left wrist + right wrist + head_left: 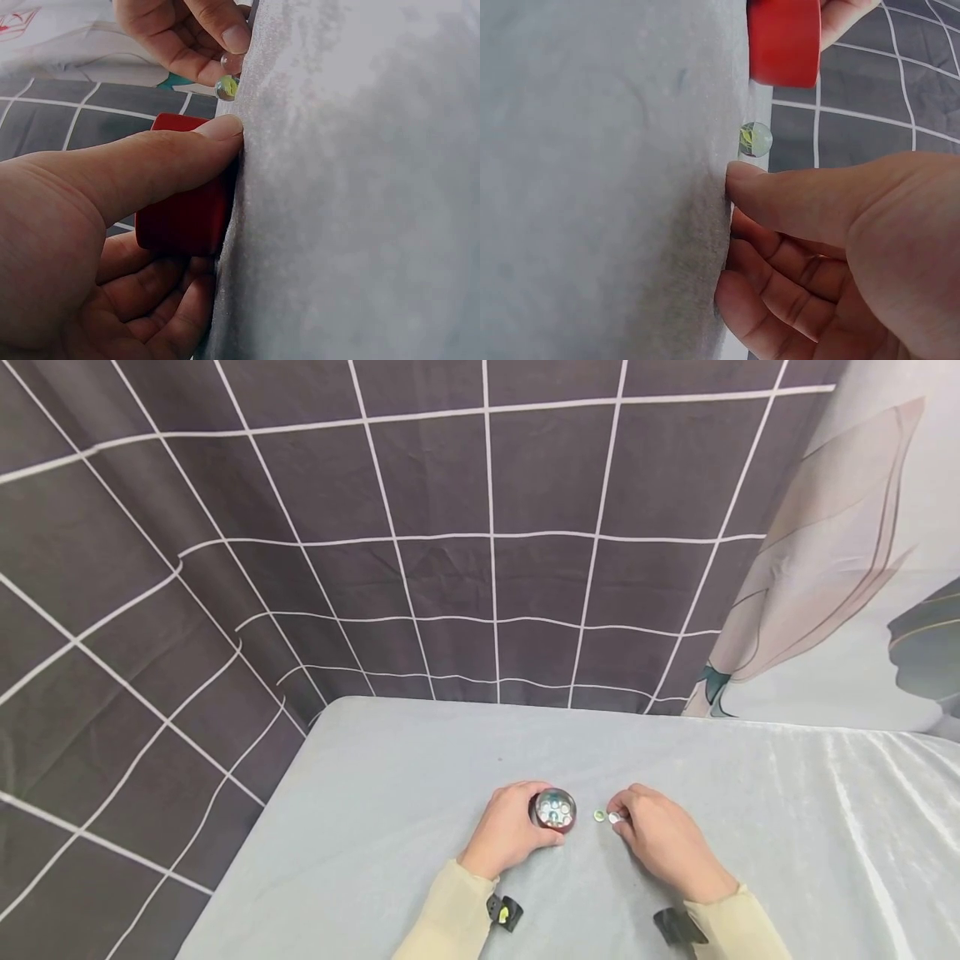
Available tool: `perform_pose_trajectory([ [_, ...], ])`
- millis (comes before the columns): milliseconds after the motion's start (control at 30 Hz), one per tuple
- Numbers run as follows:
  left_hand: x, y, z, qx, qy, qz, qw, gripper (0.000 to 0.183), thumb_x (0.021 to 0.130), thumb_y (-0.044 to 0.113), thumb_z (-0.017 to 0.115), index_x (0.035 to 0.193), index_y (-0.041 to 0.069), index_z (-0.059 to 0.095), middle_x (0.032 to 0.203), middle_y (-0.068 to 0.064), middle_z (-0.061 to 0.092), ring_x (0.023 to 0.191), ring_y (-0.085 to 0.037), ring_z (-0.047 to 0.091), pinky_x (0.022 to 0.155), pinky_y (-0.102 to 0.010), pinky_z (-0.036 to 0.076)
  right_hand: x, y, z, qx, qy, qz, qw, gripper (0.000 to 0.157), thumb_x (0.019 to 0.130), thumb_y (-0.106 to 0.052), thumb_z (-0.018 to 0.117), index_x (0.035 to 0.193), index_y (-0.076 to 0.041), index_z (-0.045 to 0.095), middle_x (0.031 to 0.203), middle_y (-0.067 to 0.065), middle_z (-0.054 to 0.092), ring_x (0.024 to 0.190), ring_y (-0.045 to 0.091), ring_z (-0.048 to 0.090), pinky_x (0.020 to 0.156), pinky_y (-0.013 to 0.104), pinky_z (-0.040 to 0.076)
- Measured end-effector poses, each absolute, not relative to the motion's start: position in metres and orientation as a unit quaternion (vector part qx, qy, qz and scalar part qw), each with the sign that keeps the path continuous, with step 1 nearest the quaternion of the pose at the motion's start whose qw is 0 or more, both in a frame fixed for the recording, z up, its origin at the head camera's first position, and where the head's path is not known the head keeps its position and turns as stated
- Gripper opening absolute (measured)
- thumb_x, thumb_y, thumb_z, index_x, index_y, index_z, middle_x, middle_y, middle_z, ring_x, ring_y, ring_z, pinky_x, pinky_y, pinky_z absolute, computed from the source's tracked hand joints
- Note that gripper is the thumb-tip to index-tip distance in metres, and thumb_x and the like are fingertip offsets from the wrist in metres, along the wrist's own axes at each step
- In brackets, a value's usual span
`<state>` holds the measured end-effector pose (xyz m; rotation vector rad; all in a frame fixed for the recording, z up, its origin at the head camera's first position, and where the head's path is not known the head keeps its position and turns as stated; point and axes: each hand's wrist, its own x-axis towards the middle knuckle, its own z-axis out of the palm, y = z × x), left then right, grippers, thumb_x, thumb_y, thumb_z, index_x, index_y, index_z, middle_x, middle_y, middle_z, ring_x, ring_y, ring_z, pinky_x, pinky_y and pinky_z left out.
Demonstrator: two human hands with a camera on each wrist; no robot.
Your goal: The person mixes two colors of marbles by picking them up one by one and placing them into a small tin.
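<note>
My left hand (510, 833) grips a round red container (187, 217), thumb on one side and fingers round the other. It stands upright on the cloth, with several clear glass marbles (555, 810) showing inside its open top. Just right of it, a clear marble with a green and yellow core (756, 139) lies loose on the cloth. My right hand (667, 842) pinches a second, whitish clear glass marble (614, 817) between thumb and fingers, low at the cloth and right beside the loose one. In the right wrist view the thumb hides that pinched marble.
A pale grey velvety cloth (375, 793) covers the table, with creases at the right. Behind and to the left hangs a dark curtain (442, 577) with a white grid. A pale leaf-patterned curtain (840, 543) hangs at the back right.
</note>
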<state>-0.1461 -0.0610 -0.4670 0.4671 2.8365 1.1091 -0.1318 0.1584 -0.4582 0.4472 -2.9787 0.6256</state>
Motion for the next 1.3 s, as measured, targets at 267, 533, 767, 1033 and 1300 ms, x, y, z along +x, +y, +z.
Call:
perform_pose_trajectory([
  [267, -0.1481, -0.0608, -0.4669, 0.155, 0.917, 0.366, 0.03, 0.059, 0.07, 0.021, 0.093, 0.122, 0.01, 0.07, 0.116, -0.001, 0.071, 0.111, -0.018, 0.064, 0.1, -0.034, 0.05, -0.133, 0.1593, -0.4574, 0.148, -0.967, 0.204, 0.042, 0.015, 0.079, -0.004, 0.081, 0.089, -0.008, 0.071, 0.08, -0.004, 0.06, 0.073, 0.013, 0.059, 0.067, 0.04, 0.054],
  [533, -0.1496, -0.0619, -0.4669, 0.16, 0.919, 0.36, 0.025, 0.059, 0.069, 0.022, 0.093, 0.122, 0.009, 0.07, 0.116, -0.002, 0.071, 0.11, -0.018, 0.065, 0.099, -0.032, 0.051, -0.1338, 0.1594, -0.4565, 0.149, -0.966, 0.208, 0.044, 0.014, 0.079, -0.004, 0.08, 0.09, -0.008, 0.071, 0.079, -0.004, 0.06, 0.072, 0.013, 0.059, 0.067, 0.04, 0.054],
  [767, -0.1488, -0.0624, -0.4664, 0.162, 0.919, 0.358, 0.023, 0.059, 0.068, 0.022, 0.093, 0.121, 0.009, 0.07, 0.116, -0.002, 0.072, 0.11, -0.017, 0.065, 0.099, -0.032, 0.051, -0.1336, 0.1595, -0.4563, 0.144, -0.966, 0.21, 0.035, 0.014, 0.079, -0.004, 0.08, 0.089, -0.009, 0.071, 0.081, -0.004, 0.061, 0.073, 0.014, 0.06, 0.068, 0.041, 0.054],
  [1033, -0.1482, -0.0624, -0.4686, 0.161, 0.918, 0.362, 0.025, 0.059, 0.068, 0.022, 0.093, 0.121, 0.009, 0.07, 0.116, -0.002, 0.072, 0.109, -0.017, 0.065, 0.099, -0.033, 0.051, -0.1335, 0.1594, -0.4564, 0.139, -0.967, 0.213, 0.028, 0.013, 0.08, -0.005, 0.08, 0.09, -0.01, 0.071, 0.081, -0.004, 0.061, 0.074, 0.015, 0.061, 0.069, 0.042, 0.055],
  [1300, -0.1486, -0.0618, -0.4698, 0.161, 0.917, 0.364, 0.025, 0.059, 0.068, 0.021, 0.093, 0.121, 0.009, 0.07, 0.115, -0.002, 0.072, 0.109, -0.017, 0.065, 0.099, -0.032, 0.051, -0.1333, 0.1593, -0.4553, 0.136, -0.968, 0.209, 0.021, 0.014, 0.08, -0.005, 0.08, 0.09, -0.009, 0.071, 0.081, -0.004, 0.061, 0.074, 0.014, 0.06, 0.069, 0.042, 0.055],
])
